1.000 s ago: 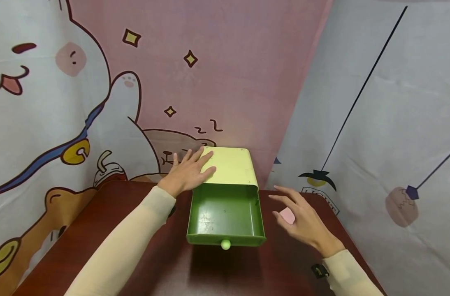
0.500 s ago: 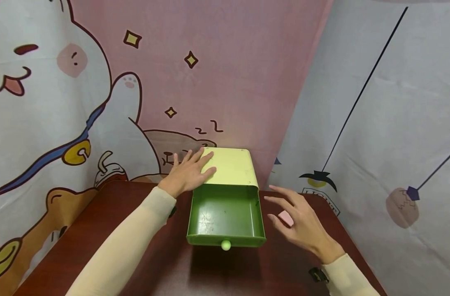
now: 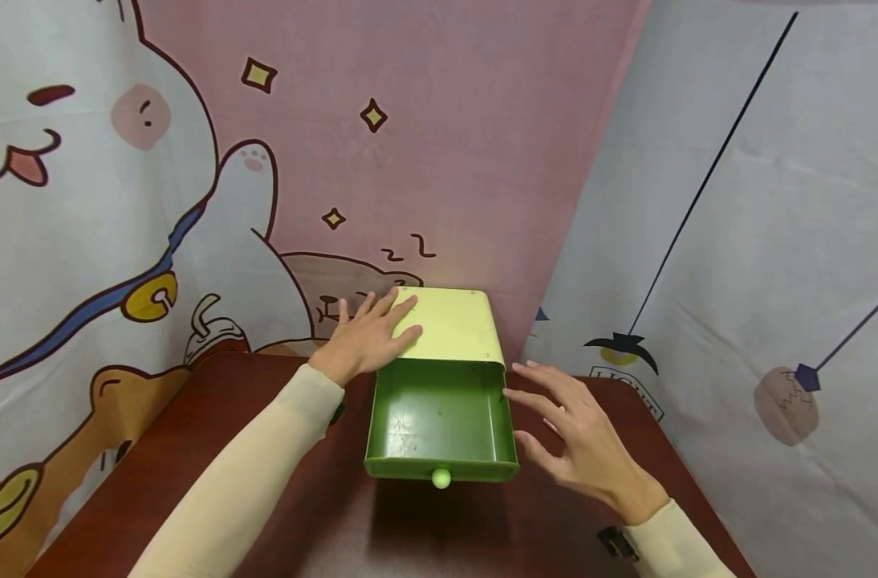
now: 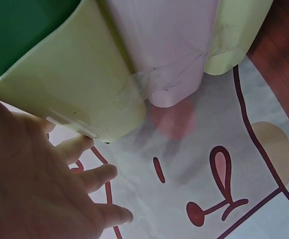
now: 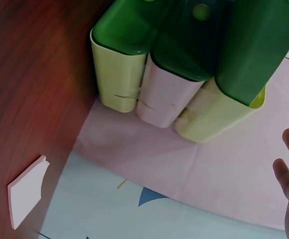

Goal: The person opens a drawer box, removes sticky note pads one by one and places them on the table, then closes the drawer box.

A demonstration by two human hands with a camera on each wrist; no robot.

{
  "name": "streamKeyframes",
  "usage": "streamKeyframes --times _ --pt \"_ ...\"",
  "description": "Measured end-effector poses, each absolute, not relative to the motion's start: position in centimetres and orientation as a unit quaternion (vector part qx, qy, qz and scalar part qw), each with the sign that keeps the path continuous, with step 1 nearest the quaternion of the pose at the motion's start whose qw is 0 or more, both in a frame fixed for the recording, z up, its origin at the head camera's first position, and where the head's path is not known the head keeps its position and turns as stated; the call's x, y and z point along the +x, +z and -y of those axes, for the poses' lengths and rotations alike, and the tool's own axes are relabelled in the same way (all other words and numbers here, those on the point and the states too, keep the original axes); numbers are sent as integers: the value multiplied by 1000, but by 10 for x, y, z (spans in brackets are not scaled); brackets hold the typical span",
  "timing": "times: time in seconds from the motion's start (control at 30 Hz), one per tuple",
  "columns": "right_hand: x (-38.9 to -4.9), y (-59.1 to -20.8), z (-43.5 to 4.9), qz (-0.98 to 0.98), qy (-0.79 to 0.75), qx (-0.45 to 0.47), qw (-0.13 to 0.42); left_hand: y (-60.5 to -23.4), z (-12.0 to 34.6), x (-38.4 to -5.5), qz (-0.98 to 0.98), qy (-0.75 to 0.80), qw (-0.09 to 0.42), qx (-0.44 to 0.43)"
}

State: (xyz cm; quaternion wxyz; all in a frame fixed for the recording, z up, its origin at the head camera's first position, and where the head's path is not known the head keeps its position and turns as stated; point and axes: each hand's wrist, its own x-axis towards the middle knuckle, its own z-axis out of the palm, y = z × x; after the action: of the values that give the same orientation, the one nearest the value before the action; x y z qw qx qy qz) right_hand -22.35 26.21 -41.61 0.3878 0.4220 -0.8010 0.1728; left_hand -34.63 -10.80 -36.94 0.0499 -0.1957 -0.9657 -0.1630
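Observation:
A small drawer cabinet with a pale yellow top (image 3: pixel 449 325) stands against the back cloth. Its green top drawer (image 3: pixel 439 421) is pulled out toward me, and nothing lies inside. My left hand (image 3: pixel 364 339) rests spread on the cabinet's top left edge, thumb and fingers apart. To the right of the drawer my right hand (image 3: pixel 583 437) hovers with loosely bent fingers, holding nothing; its fingertips are near the drawer's side wall, and whether they touch I cannot tell. A pink paper pad (image 5: pixel 27 193) lies on the table in the right wrist view; the right hand mostly hides it in the head view.
In the right wrist view the cabinet's pink middle tier (image 5: pixel 166 94) and lower yellow tier (image 5: pixel 118 77) sit stacked, with their green drawers in place. A dark red wooden table (image 3: pixel 266 449) carries everything. Printed cloth (image 3: pixel 482 144) closes off the back and sides.
My right hand has moved left, closer to the drawer's side, and now covers most of the pink paper pad. The left hand and the drawer have stayed still.

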Motion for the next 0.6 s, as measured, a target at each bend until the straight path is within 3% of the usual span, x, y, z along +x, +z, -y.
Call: streamKeyframes --times 0.6 --pt "-209 -409 -237 764 160 489 390 -370 108 -346 966 -167 47 -193"
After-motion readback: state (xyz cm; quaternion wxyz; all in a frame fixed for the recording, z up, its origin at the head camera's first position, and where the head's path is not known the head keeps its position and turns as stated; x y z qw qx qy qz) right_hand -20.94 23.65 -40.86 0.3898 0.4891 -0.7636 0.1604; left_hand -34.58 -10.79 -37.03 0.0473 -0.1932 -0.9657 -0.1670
